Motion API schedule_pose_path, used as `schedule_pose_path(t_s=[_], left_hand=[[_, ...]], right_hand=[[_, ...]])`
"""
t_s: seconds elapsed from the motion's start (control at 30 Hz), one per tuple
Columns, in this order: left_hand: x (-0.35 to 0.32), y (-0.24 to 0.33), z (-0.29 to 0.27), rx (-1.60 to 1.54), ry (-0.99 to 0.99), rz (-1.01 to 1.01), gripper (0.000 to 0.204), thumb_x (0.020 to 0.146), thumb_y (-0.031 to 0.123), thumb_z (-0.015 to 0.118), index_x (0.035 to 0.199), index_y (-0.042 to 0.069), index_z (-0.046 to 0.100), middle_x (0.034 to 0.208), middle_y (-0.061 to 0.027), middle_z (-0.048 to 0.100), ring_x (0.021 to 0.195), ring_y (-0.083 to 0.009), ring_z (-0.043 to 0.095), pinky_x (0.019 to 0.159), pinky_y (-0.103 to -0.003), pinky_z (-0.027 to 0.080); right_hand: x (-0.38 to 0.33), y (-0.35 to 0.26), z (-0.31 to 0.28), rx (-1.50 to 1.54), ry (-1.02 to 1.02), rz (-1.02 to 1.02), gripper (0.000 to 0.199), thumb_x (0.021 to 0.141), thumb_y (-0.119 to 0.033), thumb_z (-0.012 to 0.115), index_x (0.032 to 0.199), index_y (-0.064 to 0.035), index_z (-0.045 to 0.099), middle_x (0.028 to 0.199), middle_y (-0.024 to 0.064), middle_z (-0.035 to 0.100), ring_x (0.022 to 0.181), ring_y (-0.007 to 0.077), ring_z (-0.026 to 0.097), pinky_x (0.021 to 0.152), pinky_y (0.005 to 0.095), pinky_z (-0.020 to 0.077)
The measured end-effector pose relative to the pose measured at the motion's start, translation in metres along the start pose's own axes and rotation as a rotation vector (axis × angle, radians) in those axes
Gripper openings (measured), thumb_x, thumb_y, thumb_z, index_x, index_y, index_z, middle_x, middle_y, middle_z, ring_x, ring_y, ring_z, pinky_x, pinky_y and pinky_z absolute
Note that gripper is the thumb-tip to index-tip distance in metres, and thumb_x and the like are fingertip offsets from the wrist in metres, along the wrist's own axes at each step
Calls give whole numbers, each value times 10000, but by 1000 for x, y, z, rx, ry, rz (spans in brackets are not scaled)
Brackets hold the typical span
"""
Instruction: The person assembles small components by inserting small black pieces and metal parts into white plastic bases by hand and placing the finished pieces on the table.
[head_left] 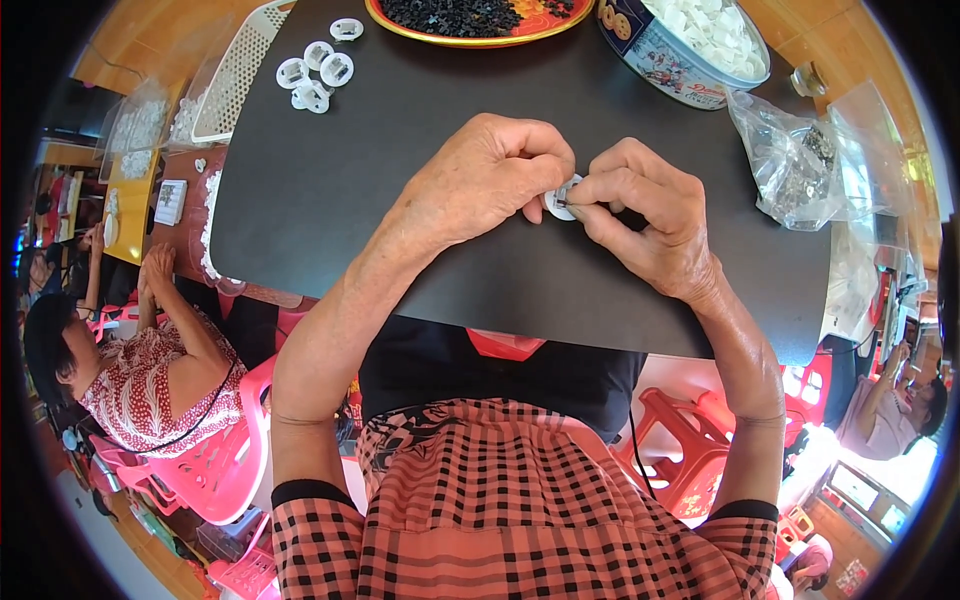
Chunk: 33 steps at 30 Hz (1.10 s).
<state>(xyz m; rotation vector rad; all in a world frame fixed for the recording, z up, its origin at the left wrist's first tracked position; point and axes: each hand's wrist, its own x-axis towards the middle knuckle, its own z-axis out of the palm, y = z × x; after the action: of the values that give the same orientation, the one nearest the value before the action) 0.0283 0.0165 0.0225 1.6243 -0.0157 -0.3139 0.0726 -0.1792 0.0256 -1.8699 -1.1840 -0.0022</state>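
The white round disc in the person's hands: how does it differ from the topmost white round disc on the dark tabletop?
The held white round disc is gripped by the left hand and right hand; the topmost white round disc lies untouched on the dark grey tabletop. Hands partly hide the held disc, while the topmost disc shows fully. The held disc sits farther right and nearer than the topmost disc. Both have a darker centre piece.

Through one head-worn fisheye lens, a smooth dark tabletop (520,295) is viewed steeply from above at close range, the bare left hand (492,175) and bare right hand (655,220) framed above centre, the wearer's coral-and-black checked shirt (500,490) below.
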Motion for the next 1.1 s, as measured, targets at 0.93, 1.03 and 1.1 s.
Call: schedule_pose_path(t_s=[0.93, 1.03, 1.1], left_hand=[[-3, -10, 5, -414, -29, 13, 230, 898, 66, 561, 1085, -62, 601, 992, -75, 616, 888, -122, 577, 788, -248, 479], [-5, -12, 12, -443, -23, 26, 253, 902, 77, 573, 1111, -65, 589, 988, -84, 621, 871, -128, 587, 775, -253, 492], [-8, -12, 16, -551, 34, 22, 266, 907, 82, 569, 1127, -68, 584, 977, -95, 627, 839, -132, 598, 752, -256, 503]], right_hand=[[-2, 14, 5, 332, 179, 241, 127, 788, 67, 643, 894, -2, 653, 921, 77, 628, 739, 115, 614, 643, 235, 513], [-3, 17, 5, 296, 175, 192, 114, 797, 59, 640, 894, 0, 653, 918, 77, 631, 741, 110, 611, 634, 237, 512], [-2, 16, 4, 261, 164, 162, 116, 802, 57, 637, 900, -2, 655, 917, 76, 630, 748, 107, 607, 639, 234, 509]])
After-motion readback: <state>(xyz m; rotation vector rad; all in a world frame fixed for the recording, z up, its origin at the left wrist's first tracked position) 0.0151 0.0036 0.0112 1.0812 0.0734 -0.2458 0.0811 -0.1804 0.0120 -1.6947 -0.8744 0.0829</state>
